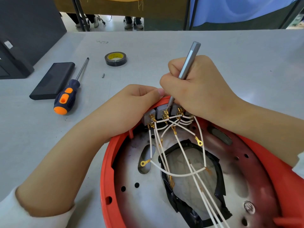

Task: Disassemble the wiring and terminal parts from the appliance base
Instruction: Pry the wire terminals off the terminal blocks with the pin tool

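Observation:
A red appliance base (108,162) lies open side up at the near right of the table. Along its far rim sit grey switch blocks (160,111) with brass terminals (166,115). White wires (174,174) with gold ring lugs run from them over a black-taped opening (220,175). My right hand (202,89) grips a slim grey screwdriver (189,65) like a pen, its tip down at the terminals of the middle block. My left hand (131,104) holds the base's far rim beside the leftmost block, fingers curled over the edge.
On the grey table (246,51) lie an orange and dark blue screwdriver (69,94), a flat black case (52,80), a roll of black tape (115,58) and a small dark bit (103,75). A dark box (14,63) stands at the far left.

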`<state>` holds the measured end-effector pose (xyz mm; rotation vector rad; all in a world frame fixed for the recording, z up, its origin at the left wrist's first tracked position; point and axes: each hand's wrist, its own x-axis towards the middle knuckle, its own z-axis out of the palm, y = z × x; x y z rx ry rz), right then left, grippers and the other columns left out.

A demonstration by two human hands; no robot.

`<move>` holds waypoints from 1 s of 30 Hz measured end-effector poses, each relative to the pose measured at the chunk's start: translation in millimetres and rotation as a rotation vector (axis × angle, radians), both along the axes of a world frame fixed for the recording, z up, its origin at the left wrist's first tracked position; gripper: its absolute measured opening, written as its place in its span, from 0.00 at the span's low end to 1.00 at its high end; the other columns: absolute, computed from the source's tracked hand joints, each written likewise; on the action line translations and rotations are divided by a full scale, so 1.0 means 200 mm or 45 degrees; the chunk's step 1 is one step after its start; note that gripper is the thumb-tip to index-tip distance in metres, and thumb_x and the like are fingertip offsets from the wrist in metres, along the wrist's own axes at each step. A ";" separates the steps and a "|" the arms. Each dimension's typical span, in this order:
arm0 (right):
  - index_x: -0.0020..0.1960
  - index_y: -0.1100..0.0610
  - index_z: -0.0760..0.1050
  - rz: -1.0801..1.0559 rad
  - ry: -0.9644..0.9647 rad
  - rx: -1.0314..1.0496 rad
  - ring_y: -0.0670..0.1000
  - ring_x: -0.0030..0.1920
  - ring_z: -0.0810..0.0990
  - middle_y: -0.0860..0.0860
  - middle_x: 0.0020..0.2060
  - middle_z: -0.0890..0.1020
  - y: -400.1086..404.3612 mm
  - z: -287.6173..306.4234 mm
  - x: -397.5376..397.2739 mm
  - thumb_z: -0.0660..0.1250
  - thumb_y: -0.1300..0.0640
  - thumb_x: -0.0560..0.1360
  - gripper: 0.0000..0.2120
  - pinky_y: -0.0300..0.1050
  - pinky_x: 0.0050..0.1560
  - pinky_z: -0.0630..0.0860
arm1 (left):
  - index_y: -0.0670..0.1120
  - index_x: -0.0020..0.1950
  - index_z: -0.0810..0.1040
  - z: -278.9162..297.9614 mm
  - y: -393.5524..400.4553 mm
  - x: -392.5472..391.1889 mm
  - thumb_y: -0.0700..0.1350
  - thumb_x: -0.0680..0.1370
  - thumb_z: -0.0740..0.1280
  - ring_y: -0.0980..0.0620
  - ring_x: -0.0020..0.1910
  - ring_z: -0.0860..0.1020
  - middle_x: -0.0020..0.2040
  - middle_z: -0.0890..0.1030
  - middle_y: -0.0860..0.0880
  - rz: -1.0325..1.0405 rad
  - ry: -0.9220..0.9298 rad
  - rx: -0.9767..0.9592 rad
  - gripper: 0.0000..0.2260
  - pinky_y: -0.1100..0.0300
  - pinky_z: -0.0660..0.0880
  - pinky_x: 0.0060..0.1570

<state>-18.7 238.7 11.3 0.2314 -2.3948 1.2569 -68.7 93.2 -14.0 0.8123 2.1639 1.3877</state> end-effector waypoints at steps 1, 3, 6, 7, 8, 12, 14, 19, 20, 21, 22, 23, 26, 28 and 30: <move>0.26 0.55 0.56 0.001 0.000 0.005 0.45 0.22 0.63 0.46 0.18 0.59 0.00 0.00 0.00 0.64 0.66 0.70 0.21 0.31 0.24 0.60 | 0.49 0.45 0.83 0.00 0.00 0.00 0.53 0.81 0.59 0.47 0.41 0.81 0.42 0.85 0.43 -0.001 -0.003 0.005 0.16 0.50 0.77 0.51; 0.26 0.55 0.56 0.002 0.004 -0.012 0.44 0.21 0.64 0.45 0.18 0.60 0.01 -0.01 0.00 0.64 0.65 0.71 0.21 0.30 0.24 0.61 | 0.49 0.45 0.84 0.00 0.00 0.00 0.53 0.81 0.59 0.44 0.44 0.82 0.42 0.85 0.44 -0.004 -0.021 0.015 0.16 0.50 0.77 0.52; 0.28 0.55 0.58 -0.006 0.034 -0.032 0.44 0.20 0.69 0.45 0.18 0.63 0.01 -0.02 0.02 0.63 0.64 0.75 0.21 0.31 0.24 0.62 | 0.48 0.45 0.84 0.00 0.00 -0.01 0.52 0.81 0.59 0.41 0.46 0.83 0.43 0.85 0.44 -0.011 -0.049 0.035 0.16 0.48 0.77 0.53; 0.28 0.55 0.59 -0.004 0.042 -0.027 0.44 0.21 0.69 0.46 0.19 0.64 0.01 -0.03 0.02 0.63 0.63 0.76 0.20 0.31 0.25 0.63 | 0.47 0.45 0.84 0.00 0.00 -0.01 0.52 0.81 0.59 0.41 0.46 0.83 0.43 0.85 0.44 -0.011 -0.058 0.042 0.16 0.49 0.77 0.52; 0.29 0.55 0.59 0.001 0.046 -0.012 0.44 0.21 0.69 0.46 0.19 0.64 0.01 -0.03 0.02 0.63 0.62 0.76 0.20 0.31 0.25 0.63 | 0.47 0.45 0.84 -0.01 0.00 -0.01 0.52 0.81 0.59 0.41 0.46 0.83 0.43 0.85 0.43 -0.011 -0.059 0.044 0.16 0.49 0.77 0.52; 0.30 0.56 0.60 0.001 0.052 0.037 0.45 0.22 0.68 0.47 0.20 0.65 0.00 -0.03 0.02 0.63 0.61 0.77 0.20 0.31 0.27 0.62 | 0.47 0.43 0.84 0.00 0.00 0.00 0.52 0.81 0.58 0.47 0.41 0.83 0.41 0.85 0.46 -0.023 -0.043 0.038 0.17 0.58 0.78 0.46; 0.29 0.55 0.60 0.002 0.046 0.026 0.45 0.22 0.67 0.47 0.19 0.64 0.00 -0.03 0.02 0.63 0.61 0.77 0.20 0.31 0.26 0.61 | 0.48 0.42 0.84 0.01 -0.01 0.01 0.52 0.81 0.58 0.51 0.39 0.82 0.40 0.85 0.46 -0.028 -0.063 0.040 0.17 0.61 0.78 0.43; 0.28 0.55 0.57 0.030 -0.008 -0.022 0.45 0.21 0.63 0.46 0.19 0.61 0.00 -0.02 0.01 0.63 0.64 0.74 0.21 0.32 0.24 0.60 | 0.51 0.41 0.84 0.01 0.00 0.01 0.53 0.81 0.59 0.50 0.38 0.80 0.40 0.85 0.44 0.001 -0.011 -0.002 0.17 0.59 0.77 0.43; 0.27 0.55 0.57 0.042 -0.019 -0.027 0.45 0.22 0.62 0.46 0.19 0.61 0.00 -0.01 0.00 0.64 0.65 0.73 0.21 0.32 0.24 0.60 | 0.53 0.40 0.84 0.01 0.00 0.01 0.53 0.81 0.59 0.51 0.37 0.80 0.39 0.85 0.46 0.004 -0.016 0.001 0.17 0.61 0.77 0.42; 0.27 0.55 0.56 0.053 -0.027 -0.028 0.45 0.22 0.62 0.46 0.19 0.60 0.00 -0.01 0.00 0.64 0.65 0.73 0.21 0.32 0.24 0.59 | 0.53 0.39 0.84 0.01 0.00 0.01 0.53 0.81 0.59 0.52 0.37 0.80 0.39 0.85 0.47 0.004 -0.025 0.006 0.17 0.63 0.77 0.41; 0.27 0.55 0.57 0.065 -0.035 -0.028 0.45 0.21 0.62 0.46 0.19 0.60 0.00 0.00 0.00 0.64 0.66 0.72 0.22 0.31 0.24 0.60 | 0.54 0.39 0.84 0.02 0.00 0.01 0.53 0.80 0.59 0.53 0.37 0.80 0.39 0.85 0.47 0.003 -0.028 0.006 0.17 0.62 0.77 0.42; 0.26 0.55 0.57 0.075 -0.040 -0.026 0.45 0.21 0.62 0.45 0.18 0.59 0.00 0.00 0.00 0.64 0.66 0.72 0.22 0.31 0.24 0.60 | 0.54 0.39 0.84 0.01 0.00 0.01 0.53 0.80 0.59 0.52 0.37 0.80 0.39 0.85 0.46 0.003 -0.022 0.000 0.17 0.60 0.77 0.43; 0.26 0.55 0.57 0.090 -0.036 -0.011 0.44 0.22 0.63 0.45 0.19 0.60 0.01 0.00 0.00 0.64 0.66 0.72 0.21 0.31 0.24 0.60 | 0.54 0.41 0.84 0.00 -0.01 0.00 0.54 0.81 0.58 0.48 0.40 0.82 0.41 0.85 0.45 -0.006 0.004 -0.014 0.17 0.57 0.77 0.47; 0.27 0.55 0.57 0.078 -0.023 -0.014 0.44 0.21 0.64 0.45 0.19 0.61 0.01 -0.01 0.00 0.64 0.65 0.73 0.21 0.31 0.25 0.61 | 0.53 0.43 0.84 0.00 -0.01 -0.01 0.53 0.81 0.58 0.47 0.44 0.83 0.42 0.85 0.47 -0.020 -0.022 -0.001 0.16 0.58 0.78 0.48; 0.27 0.54 0.58 0.061 0.002 -0.038 0.44 0.21 0.67 0.45 0.18 0.62 0.01 -0.02 0.02 0.64 0.65 0.73 0.21 0.31 0.25 0.62 | 0.51 0.45 0.84 0.00 -0.01 -0.01 0.53 0.81 0.58 0.47 0.44 0.84 0.42 0.86 0.48 -0.033 -0.059 0.022 0.16 0.59 0.79 0.48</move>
